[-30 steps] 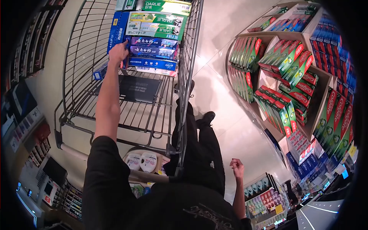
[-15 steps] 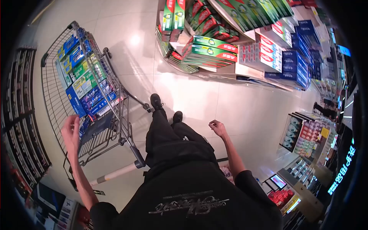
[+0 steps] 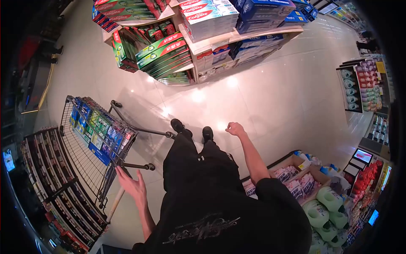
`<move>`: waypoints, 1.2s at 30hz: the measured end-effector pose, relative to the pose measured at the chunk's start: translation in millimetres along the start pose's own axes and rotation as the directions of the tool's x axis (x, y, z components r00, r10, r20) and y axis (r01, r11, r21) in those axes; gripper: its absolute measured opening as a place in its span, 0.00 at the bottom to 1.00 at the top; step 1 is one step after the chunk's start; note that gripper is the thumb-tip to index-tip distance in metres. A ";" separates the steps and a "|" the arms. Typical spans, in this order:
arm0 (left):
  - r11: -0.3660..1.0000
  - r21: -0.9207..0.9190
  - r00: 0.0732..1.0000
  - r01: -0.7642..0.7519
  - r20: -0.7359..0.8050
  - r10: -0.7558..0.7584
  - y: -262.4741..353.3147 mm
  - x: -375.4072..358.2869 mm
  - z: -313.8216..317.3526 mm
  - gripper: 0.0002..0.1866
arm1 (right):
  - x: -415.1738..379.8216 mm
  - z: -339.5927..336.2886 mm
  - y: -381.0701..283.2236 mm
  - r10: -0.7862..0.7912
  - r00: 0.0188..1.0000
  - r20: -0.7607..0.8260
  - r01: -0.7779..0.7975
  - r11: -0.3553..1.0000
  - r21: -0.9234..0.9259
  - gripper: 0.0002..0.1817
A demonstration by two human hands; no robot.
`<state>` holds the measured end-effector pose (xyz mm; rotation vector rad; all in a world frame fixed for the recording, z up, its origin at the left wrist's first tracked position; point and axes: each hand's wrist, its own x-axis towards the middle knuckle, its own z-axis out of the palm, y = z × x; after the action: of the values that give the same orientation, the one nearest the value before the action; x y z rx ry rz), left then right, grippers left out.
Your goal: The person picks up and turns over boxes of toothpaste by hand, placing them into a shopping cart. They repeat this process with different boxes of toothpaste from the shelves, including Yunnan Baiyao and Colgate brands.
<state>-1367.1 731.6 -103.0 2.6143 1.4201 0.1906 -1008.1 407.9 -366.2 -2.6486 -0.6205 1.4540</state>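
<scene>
My left hand (image 3: 133, 184) is open, fingers apart, beside the handle end of a metal shopping cart (image 3: 84, 158); contact with the cart cannot be made out. Blue, green and yellow boxes (image 3: 98, 132) lie inside the cart. My right hand (image 3: 235, 128) hangs over the floor to the right of my legs, its fingers curled together. Whether anything small is in it is hidden.
Ahead stands a display shelf (image 3: 220, 46) with green toothpaste boxes (image 3: 163, 53) and white Colgate boxes (image 3: 209, 19). A tall product rack (image 3: 63, 190) is at the left. Pink packs (image 3: 296, 186) and pale green bottles (image 3: 323, 216) are at the lower right.
The view has turned and shifted, so the display sits farther up and left. My left hand has moved right and spread its fingers. Packs and bottles now show at the lower right.
</scene>
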 end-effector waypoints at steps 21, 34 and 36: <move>0.893 -0.303 0.943 0.332 0.124 -0.309 -23.2 33.6 7.6 0.19 | 188.0 -196.4 -100.5 -0.427 0.641 -0.638 0.198 0.895 -0.401 0.33; 0.927 -0.238 0.957 0.290 0.104 -0.272 -37.0 28.2 7.4 0.27 | 215.6 -233.2 -59.1 -0.276 0.538 -0.796 0.065 0.955 -0.288 0.44; 0.942 -0.233 0.967 0.242 0.131 -0.216 -40.0 28.9 5.5 0.28 | 224.2 -251.6 -42.0 -0.262 0.584 -0.768 -0.034 0.938 -0.345 0.45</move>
<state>-1383.3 776.9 -115.5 2.2073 1.5406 0.1864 -708.6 565.3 -395.6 -2.9893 -0.9264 -0.0314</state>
